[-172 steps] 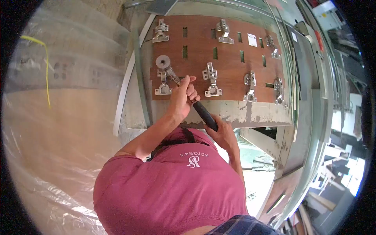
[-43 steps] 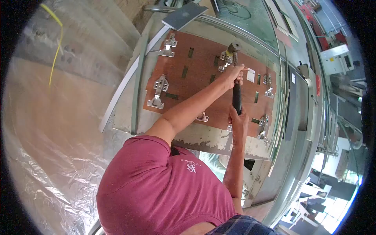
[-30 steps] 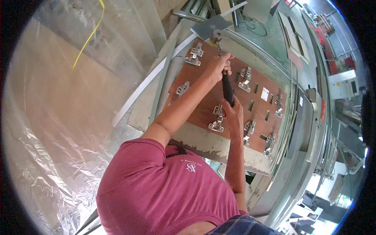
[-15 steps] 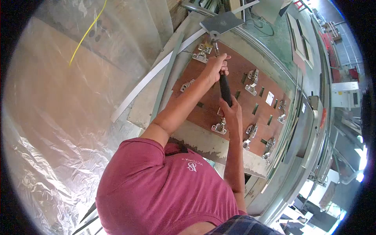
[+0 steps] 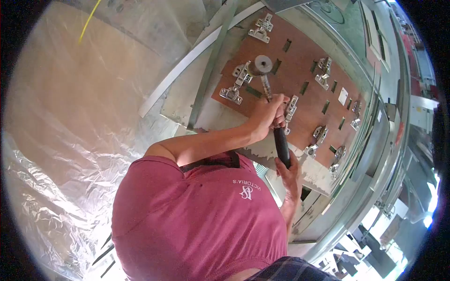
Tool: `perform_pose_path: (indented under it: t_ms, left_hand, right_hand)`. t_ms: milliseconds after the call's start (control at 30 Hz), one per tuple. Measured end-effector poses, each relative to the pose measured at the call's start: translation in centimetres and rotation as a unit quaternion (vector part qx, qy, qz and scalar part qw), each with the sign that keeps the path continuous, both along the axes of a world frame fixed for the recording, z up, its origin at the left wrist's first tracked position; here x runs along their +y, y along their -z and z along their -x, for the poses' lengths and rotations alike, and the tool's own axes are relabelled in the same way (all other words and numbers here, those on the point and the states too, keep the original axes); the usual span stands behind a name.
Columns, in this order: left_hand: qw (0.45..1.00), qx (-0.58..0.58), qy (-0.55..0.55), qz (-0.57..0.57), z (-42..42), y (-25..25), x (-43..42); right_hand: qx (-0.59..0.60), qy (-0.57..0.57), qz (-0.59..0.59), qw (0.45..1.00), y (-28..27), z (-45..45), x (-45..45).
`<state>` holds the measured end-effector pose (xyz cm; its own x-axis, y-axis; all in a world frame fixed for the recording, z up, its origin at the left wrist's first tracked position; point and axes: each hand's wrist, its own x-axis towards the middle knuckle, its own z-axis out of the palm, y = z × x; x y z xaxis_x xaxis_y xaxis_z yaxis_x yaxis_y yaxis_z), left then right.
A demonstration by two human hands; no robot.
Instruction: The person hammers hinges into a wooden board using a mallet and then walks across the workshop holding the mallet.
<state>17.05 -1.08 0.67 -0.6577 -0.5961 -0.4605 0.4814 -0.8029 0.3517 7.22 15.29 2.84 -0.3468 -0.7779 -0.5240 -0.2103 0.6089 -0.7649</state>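
Your hammer (image 5: 259, 67) has swung from the far-left hinge (image 5: 259, 33) to the near-left hinge (image 5: 242, 75).
So that one, on the brown board (image 5: 300, 61), seems your focus; contact is unclear. Your left hand (image 5: 270, 114) wraps the shaft, your right hand (image 5: 289, 168) the handle's end. Your left forearm no longer half-hides it.

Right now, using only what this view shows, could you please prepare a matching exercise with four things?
1. Left hand
2. Right hand
3. Cabinet hinges
4. Shirt

A. silver-coloured, on the brown board
B. maroon
C. gripping the handle end of the hammer
D. gripping the hammer between its head and the other hand

Pairs: 1-D, 2-C, 3-A, 4-B
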Motion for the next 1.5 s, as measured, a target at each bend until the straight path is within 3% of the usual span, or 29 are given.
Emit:
perform_pose_path:
  t_ms: [167, 367, 800, 1067, 1500]
  left_hand:
    - [0.999, -0.030, -0.009, 0.019, -1.6, 1.2, 0.2]
    - [0.998, -0.056, 0.007, 0.036, -2.1, 1.4, 0.2]
    - [0.977, -0.001, 0.211, 0.033, 3.6, 0.1, 6.6]
    - [0.967, -0.041, 0.247, 0.045, 4.5, 1.4, 6.8]
    - [0.957, -0.010, 0.281, 0.066, 6.4, 0.6, 7.5]
  right_hand:
    - [0.005, 0.005, -0.048, 0.999, -1.5, -2.6, -0.8]
    - [0.021, 0.006, -0.022, 1.000, -0.2, -3.6, 0.2]
    - [0.024, 0.224, -0.013, 0.974, -0.4, -4.7, 8.5]
    - [0.007, 0.235, -0.019, 0.972, 0.5, -5.0, 8.8]
    - [0.023, 0.281, -0.007, 0.959, 0.0, -5.3, 8.8]
